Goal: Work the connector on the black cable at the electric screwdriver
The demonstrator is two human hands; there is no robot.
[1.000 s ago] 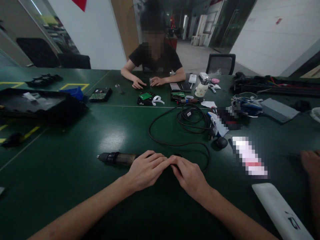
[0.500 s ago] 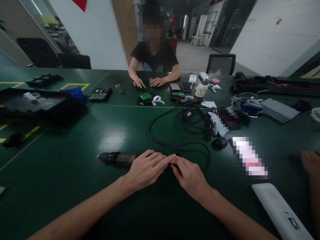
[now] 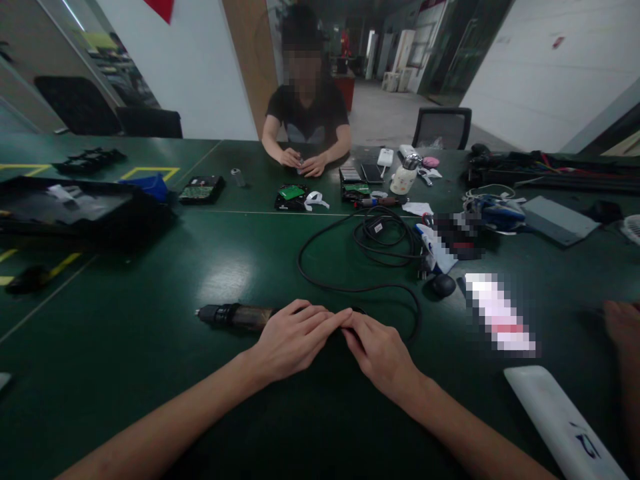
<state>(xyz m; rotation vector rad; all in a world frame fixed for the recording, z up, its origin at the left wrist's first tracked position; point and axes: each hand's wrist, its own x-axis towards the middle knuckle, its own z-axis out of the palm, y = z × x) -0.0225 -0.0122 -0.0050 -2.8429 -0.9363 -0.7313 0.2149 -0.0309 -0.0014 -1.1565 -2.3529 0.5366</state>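
An electric screwdriver (image 3: 250,317) with a black nose and brownish body lies on the green table, its tip to the left. My left hand (image 3: 295,337) rests over its rear part, palm down, with fingers close together and bent over it. My right hand (image 3: 377,347) meets the left one at the fingertips. Its fingers are curled and its thumb shows below; what lies under them, perhaps the tool's tail end, is hidden. A black cable (image 3: 367,288) comes out beyond my right hand and loops across the table.
Across the table (image 3: 150,373) a person (image 3: 307,107) handles a small object near circuit-board units (image 3: 291,193). A black tray (image 3: 65,207) stands left. To the right are a mouse (image 3: 443,286), a blurred-out bright screen (image 3: 500,313), a long white case (image 3: 560,420) and another hand (image 3: 623,320).
My hands and the screwdriver have stayed put. The person opposite has brought both hands together around the small object and drawn the arms in.
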